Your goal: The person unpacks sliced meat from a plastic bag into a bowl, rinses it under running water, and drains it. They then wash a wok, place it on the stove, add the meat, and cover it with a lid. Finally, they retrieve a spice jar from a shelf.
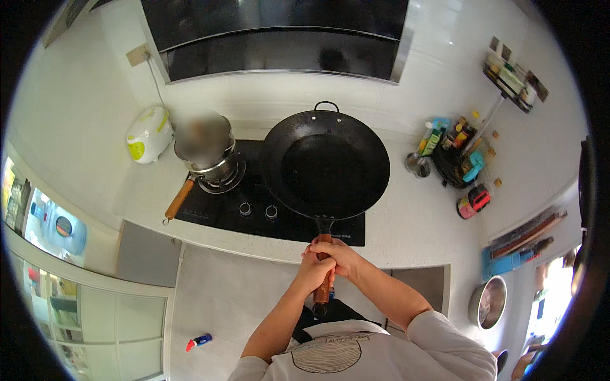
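Both of my hands are wrapped around the wooden handle of a large black wok (326, 166), at the counter's front edge. My left hand (314, 271) closes on the handle a little lower than my right hand (339, 255), and the two overlap. The wok is above the right part of a black glass gas hob (228, 221); whether it rests on the burner is hidden. Dark marks show inside its bowl. On the left burner stands a metal saucepan (214, 169) with a wooden handle, and a blurred area covers its top.
A white and green rice cooker (151, 133) stands at the back left. Bottles (460, 131) crowd a dark rack at the right, beside a red-lidded jar (472, 202). A steel bowl (488, 302) sits at the lower right. The range hood (281, 52) hangs above.
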A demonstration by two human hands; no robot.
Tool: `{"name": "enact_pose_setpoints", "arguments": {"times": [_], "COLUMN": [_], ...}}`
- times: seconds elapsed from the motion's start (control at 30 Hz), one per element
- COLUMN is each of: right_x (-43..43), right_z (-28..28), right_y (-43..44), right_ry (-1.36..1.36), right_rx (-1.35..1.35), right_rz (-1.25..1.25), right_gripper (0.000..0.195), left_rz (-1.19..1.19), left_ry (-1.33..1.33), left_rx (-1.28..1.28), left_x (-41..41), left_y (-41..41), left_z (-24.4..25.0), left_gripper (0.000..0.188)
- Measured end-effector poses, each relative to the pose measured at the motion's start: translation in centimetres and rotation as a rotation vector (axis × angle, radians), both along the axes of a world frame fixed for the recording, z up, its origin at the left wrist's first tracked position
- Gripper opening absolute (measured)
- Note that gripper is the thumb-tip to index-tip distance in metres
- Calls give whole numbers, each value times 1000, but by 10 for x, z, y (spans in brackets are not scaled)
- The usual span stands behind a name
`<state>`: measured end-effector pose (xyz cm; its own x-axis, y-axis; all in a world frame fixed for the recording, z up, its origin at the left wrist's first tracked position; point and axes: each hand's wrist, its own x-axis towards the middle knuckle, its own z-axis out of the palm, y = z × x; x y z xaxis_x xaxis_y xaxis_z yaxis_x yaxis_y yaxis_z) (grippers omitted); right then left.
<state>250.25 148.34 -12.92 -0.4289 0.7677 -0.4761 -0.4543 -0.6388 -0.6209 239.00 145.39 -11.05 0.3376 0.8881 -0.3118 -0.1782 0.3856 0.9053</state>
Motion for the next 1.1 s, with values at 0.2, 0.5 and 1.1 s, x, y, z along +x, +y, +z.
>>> {"name": "enact_pose_setpoints", "arguments": {"times": [0.2,0.5,1.1], "right_x": [19,30,-42], "right_z": [-18,-28,91], "right_y": [33,36,58], "right_ry": [-3,36,-1426], "right_rx": [-93,-101,969], "right_rz": [64,100,39], "right_gripper": [17,20,22], "left_rz": [62,48,-354], "left_ry": [15,22,75], "left_rx": [-32,-46,-138], "left_x": [19,29,-143], "left_y": [25,30,46], "left_z": [-13,-29,-65], "left_gripper": [13,16,50]}}
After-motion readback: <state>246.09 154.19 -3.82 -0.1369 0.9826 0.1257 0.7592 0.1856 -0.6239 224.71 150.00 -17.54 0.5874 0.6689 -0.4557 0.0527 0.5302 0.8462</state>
